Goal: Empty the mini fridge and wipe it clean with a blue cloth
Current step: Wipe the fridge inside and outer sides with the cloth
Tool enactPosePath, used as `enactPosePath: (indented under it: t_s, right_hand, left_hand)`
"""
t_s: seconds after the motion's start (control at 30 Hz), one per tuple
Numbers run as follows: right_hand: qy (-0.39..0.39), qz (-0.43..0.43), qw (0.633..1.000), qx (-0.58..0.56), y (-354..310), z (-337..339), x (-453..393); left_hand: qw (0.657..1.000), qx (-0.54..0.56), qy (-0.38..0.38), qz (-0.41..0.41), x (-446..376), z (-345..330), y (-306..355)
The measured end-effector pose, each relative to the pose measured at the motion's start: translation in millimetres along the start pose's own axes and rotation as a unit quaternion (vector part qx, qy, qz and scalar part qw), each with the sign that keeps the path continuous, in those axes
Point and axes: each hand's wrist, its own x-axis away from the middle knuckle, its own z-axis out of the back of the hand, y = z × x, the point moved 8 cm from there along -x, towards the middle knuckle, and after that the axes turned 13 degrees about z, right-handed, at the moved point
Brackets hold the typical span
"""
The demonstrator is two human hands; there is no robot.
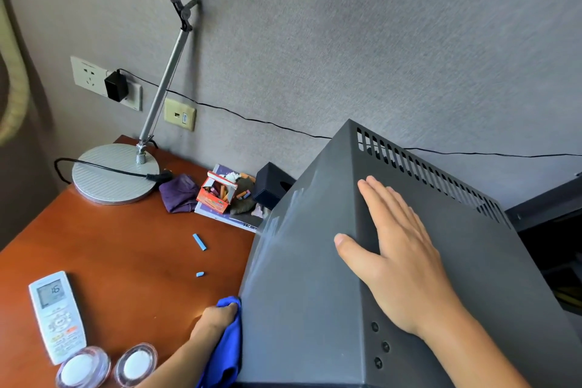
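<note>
My left hand (217, 320) bunches the soft, limp blue cloth (225, 346) against the mini fridge (302, 293) side on the desk (126, 255); my right hand (400, 249), fingers flat, steadies its top; rigid, probably heavy, smooth casing

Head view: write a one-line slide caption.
Left hand presses a blue cloth against the mini fridge side while the right hand rests flat on top.

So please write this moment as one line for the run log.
stage: wiping fridge outside | left hand: grips blue cloth against fridge side | right hand: flat on mini fridge top edge
</note>
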Motion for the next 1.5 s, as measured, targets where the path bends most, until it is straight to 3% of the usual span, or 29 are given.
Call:
enactPosePath:
  t_s: [0.1,0.17,0.3,0.4,0.53,0.77,0.83,1.0,1.1,1.23,1.37,1.5]
  right_hand:
    - [-0.004,0.0,1.0,-0.001,-1.0,0.7,1.3]
    - [0.001,-0.001,1.0,-0.004,-1.3,1.4,1.3]
    - [-0.001,-0.003,1.0,0.005,0.1,0.2,0.5]
    - [-0.002,-0.002,1.0,0.011,-0.4,0.5,-0.2]
    - [-0.003,-0.003,1.0,0.015,-0.5,0.6,-0.2]
    - [-0.004,-0.005,1.0,0.012,-3.3,2.6,1.0]
    - [-0.006,-0.006,1.0,0.011,-4.0,2.8,1.2]
    - [-0.007,-0.008,1.0,0.017,-7.3,2.7,-0.3]
    - [-0.008,-0.013,1.0,0.027,-8.8,3.5,-3.2]
    - [-0.015,-0.014,0.999,0.051,-9.3,4.1,-8.3]
    - [-0.001,-0.015,0.999,0.034,-8.0,6.0,-8.9]
    - [0.003,-0.01,1.0,0.018,-7.3,5.3,-5.2]
  left_hand:
    - [0.998,0.049,-0.002,-0.044,36.3,10.5,43.8]
    - [0.99,0.054,0.023,-0.128,86.8,28.2,105.5]
    - [0.933,0.062,0.124,-0.332,236.8,54.0,226.4]
    - [0.898,0.116,0.14,-0.401,309.3,64.8,251.0]
    - [0.914,0.137,0.086,-0.373,274.8,61.9,242.9]
    - [0.985,0.026,0.033,-0.17,113.3,38.6,140.9]
    - [0.984,0.046,0.042,-0.17,127.9,34.8,114.4]
    - [0.943,0.08,0.147,-0.287,259.6,35.3,90.0]
    - [0.913,0.117,0.144,-0.363,307.8,44.7,128.2]
    - [0.885,0.161,0.155,-0.407,301.1,66.2,247.4]
    - [0.904,0.152,0.086,-0.391,253.4,78.2,361.5]
    - [0.897,0.156,0.068,-0.409,244.2,77.5,371.6]
